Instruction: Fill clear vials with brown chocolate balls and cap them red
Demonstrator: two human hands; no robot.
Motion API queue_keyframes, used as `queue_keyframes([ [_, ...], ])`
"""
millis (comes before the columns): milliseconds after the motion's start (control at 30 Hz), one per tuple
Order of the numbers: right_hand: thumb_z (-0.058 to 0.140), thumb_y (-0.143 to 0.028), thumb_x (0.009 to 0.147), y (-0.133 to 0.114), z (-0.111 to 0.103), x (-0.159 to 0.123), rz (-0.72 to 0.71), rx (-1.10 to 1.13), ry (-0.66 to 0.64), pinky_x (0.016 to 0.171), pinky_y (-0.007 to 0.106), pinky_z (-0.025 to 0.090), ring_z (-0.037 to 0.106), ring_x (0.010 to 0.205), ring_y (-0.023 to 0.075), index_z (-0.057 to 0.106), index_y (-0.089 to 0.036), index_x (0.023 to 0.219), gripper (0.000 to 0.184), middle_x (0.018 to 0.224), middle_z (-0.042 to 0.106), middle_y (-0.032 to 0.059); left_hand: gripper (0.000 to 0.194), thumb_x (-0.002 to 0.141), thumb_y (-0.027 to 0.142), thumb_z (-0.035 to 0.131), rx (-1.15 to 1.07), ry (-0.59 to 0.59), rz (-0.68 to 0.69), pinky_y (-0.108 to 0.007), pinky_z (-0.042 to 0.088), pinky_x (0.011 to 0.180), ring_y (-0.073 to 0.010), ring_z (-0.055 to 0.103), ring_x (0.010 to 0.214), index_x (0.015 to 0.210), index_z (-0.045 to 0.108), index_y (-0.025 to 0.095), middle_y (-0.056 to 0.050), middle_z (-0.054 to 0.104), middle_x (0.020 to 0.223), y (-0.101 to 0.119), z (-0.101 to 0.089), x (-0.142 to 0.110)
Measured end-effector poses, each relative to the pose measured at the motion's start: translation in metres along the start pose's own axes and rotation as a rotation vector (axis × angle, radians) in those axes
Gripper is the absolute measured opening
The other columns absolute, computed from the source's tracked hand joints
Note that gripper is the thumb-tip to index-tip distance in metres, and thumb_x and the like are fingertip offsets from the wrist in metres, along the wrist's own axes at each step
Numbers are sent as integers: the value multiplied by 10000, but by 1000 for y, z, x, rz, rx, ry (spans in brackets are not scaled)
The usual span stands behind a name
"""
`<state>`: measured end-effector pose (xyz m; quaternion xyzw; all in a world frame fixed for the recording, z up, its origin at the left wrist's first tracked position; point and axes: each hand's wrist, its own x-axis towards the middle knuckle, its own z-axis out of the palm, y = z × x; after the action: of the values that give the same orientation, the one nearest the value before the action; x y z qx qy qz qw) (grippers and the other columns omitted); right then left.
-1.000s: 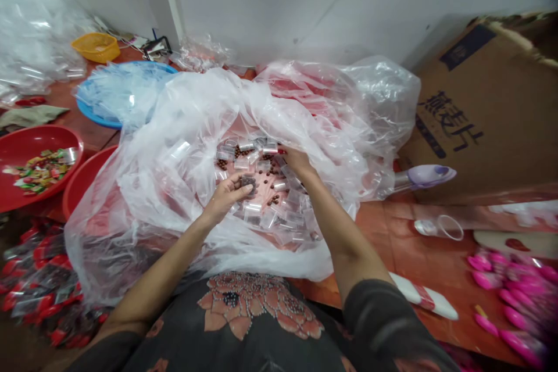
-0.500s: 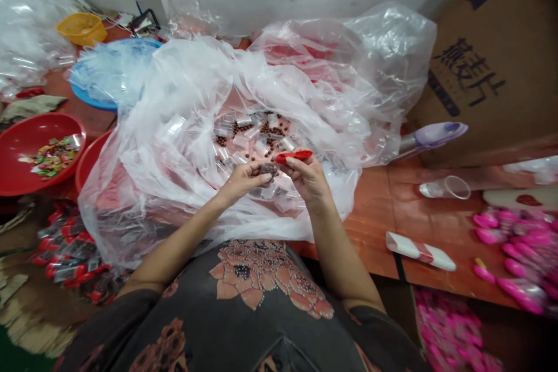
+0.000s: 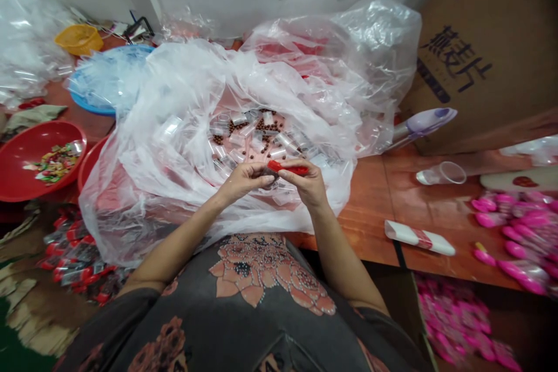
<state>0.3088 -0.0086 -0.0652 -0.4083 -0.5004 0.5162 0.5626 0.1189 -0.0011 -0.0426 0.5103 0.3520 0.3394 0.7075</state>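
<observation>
The red-brown table (image 3: 370, 203) runs across the view, and a big cardboard box (image 3: 505, 29) with dark printed characters stands on the right. A large, crumpled, see-through white plastic bag (image 3: 165, 145) is spread over the middle of the table. To its left are a blue basin (image 3: 93, 106) full of clear plastic, a red basin (image 3: 17, 145) holding colourful small pieces (image 3: 61, 160), and part of a second red basin (image 3: 89, 165). A yellow basket (image 3: 72, 38) sits behind the blue one. Below the red basins lies a heap of red-ended containers (image 3: 78, 256).

On the right of the table are bright pink items (image 3: 523, 215), a white packet (image 3: 403, 233) with a red band and a clear cup (image 3: 452, 172) on its side.

Both hands meet over the near edge of the bag's opening. The right hand (image 3: 310, 186) has its thumb and fingers clamped on a red piece (image 3: 293, 169). The left hand (image 3: 239, 181) pinches a small container (image 3: 269, 173), seemingly clear with dark contents, though the fingers hide most of it. The red piece's left end is at the container. Just beyond the hands, clear tubes (image 3: 235, 139) and little brown balls (image 3: 265, 125) lie scattered together.
</observation>
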Motion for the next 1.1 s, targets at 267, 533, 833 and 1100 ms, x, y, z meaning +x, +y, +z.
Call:
queue_keyframes([
  [267, 833, -246, 723, -15, -13, -2, -136, -102, -185, 914, 391, 594, 725, 960, 180, 790, -309, 851, 149, 958, 782, -21, 331, 786, 366, 756, 24, -50, -29, -225, 545, 674, -110, 629, 739, 1021, 758, 133, -60, 709, 872, 6, 1, -6],
  [533, 803, -295, 774, 3, 19, -26, -151, -48, 336, 874, 367, 614, 744, 885, 177, 787, -296, 919, 146, 921, 787, -20, 391, 757, 380, 777, -74, 87, 32, -281, 608, 688, -151, 663, 792, 1076, 746, 155, -59, 719, 901, 1, 22, -5],
  [833, 823, -332, 742, 4, 1, -27, -247, -181, 202, 804, 352, 634, 754, 879, 198, 797, -316, 982, 241, 984, 792, -3, 365, 765, 369, 785, -73, 77, 39, -241, 602, 652, -133, 673, 729, 1050, 764, 142, -52, 722, 834, 2, 25, -8],
  [1100, 685, -237, 866, -2, -8, -30, -400, -260, 56, 884, 360, 610, 749, 969, 191, 764, -353, 1098, 271, 1078, 774, -13, 411, 752, 395, 808, -146, 12, -41, -246, 602, 602, -133, 668, 702, 1077, 764, 147, -74, 738, 894, -4, 22, -11],
])
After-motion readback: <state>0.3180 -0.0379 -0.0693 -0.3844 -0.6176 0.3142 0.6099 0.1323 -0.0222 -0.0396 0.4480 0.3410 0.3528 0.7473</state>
